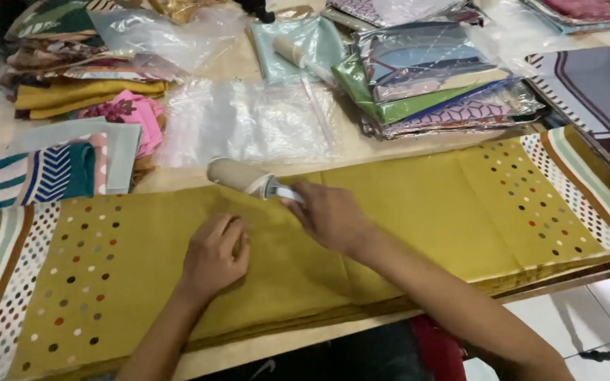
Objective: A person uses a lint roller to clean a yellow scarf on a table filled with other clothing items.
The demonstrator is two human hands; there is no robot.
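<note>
A long mustard-yellow cloth point(418, 212) with coloured dots and striped ends lies folded across the wooden table point(361, 144). My left hand point(214, 255) rests flat on the cloth near its middle, fingers curled loosely, holding nothing. My right hand point(330, 215) grips the pale handle of a lint roller point(241, 176). The roller's beige cylinder lies at the cloth's far edge, just left of that hand.
Clear plastic bags point(248, 120) lie behind the cloth. Stacks of folded cloths point(86, 92) sit at the back left, packaged cloths point(432, 77) at the back right, and a second roller point(291, 51) on a pale blue packet. White floor tiles point(587, 310) show at lower right.
</note>
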